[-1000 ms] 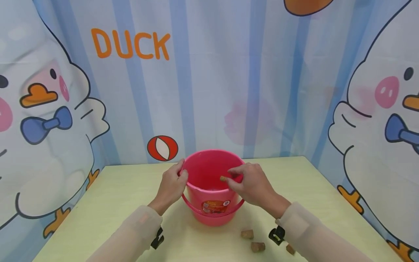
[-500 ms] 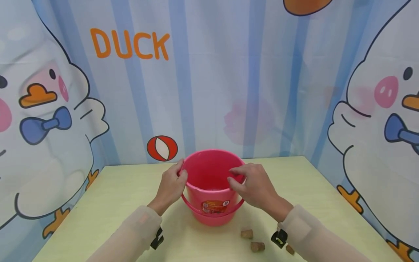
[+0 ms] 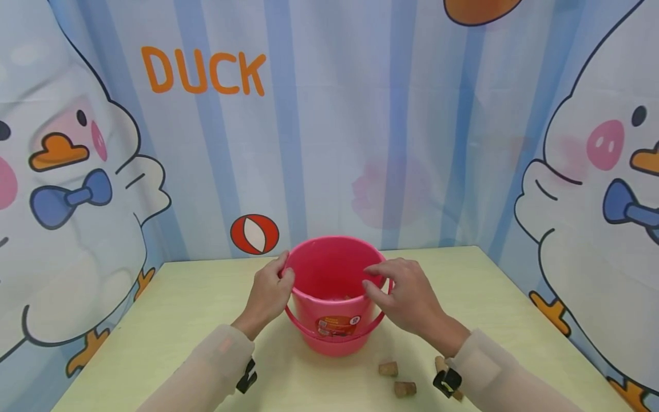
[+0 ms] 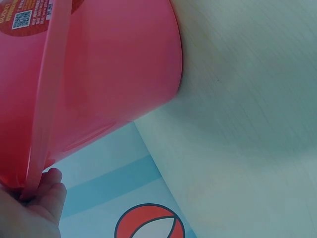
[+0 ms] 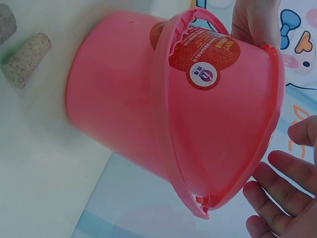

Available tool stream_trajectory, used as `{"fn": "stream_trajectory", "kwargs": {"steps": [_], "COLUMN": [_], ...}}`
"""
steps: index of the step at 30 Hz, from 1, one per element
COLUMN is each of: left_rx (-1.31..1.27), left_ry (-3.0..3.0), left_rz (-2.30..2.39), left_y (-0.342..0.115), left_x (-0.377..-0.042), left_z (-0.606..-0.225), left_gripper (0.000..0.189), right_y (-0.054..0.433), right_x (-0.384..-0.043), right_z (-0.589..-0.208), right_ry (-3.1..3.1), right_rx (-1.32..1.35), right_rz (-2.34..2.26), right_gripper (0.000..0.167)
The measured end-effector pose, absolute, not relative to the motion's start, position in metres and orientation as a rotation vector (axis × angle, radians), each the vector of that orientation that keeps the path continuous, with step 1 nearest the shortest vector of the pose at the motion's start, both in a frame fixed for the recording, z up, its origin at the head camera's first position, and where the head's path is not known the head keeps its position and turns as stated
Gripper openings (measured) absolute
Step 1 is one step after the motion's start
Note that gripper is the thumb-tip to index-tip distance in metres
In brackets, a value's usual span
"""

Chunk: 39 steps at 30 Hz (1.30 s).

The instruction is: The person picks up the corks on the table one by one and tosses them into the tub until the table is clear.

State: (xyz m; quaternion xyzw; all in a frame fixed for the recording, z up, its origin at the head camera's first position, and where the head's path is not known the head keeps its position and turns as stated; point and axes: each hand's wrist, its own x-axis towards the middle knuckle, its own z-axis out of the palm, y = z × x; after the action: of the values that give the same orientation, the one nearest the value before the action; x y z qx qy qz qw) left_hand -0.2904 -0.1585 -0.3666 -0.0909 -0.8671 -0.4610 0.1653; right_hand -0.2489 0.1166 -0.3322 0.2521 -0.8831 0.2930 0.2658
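A pink plastic bucket (image 3: 329,320) stands upright on the table, its handle hanging down at the front. My left hand (image 3: 269,293) grips the left side of its rim, thumb on the near side. At the right side of the rim is my right hand (image 3: 407,294); in the right wrist view its fingers (image 5: 282,188) are spread beside the rim and hold nothing. Small tan bits show low inside the bucket, mostly hidden by the front wall. Two corks, a nearer one (image 3: 405,389) and a farther one (image 3: 388,368), lie to the bucket's front right.
More cork pieces lie under the right wrist, one (image 3: 441,363) partly covered by the sleeve and black wrist strap (image 3: 447,382). The pale table (image 3: 216,320) ends at a duck-print curtain (image 3: 334,143) behind and on both sides.
One second ago my right fingers pinched a small tan piece over the bucket; they have let it go. That hand has since shifted slightly right. My left hand stays on the rim.
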Motion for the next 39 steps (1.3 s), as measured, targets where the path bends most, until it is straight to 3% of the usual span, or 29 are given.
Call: {"fn": "stream_trajectory", "kwargs": {"steps": [39], "left_rx": [-0.266], "left_ry": [-2.455], "left_rz": [-1.316], "left_y": [-0.16], "left_x": [-0.291], "left_z": [-0.368], "left_gripper": [0.054], "right_y": [0.149], "right_x": [-0.225], "right_z": [-0.357], "right_ry": [-2.4], "right_rx": [0.735], "right_rz": [0.718], "right_gripper": [0.023]}}
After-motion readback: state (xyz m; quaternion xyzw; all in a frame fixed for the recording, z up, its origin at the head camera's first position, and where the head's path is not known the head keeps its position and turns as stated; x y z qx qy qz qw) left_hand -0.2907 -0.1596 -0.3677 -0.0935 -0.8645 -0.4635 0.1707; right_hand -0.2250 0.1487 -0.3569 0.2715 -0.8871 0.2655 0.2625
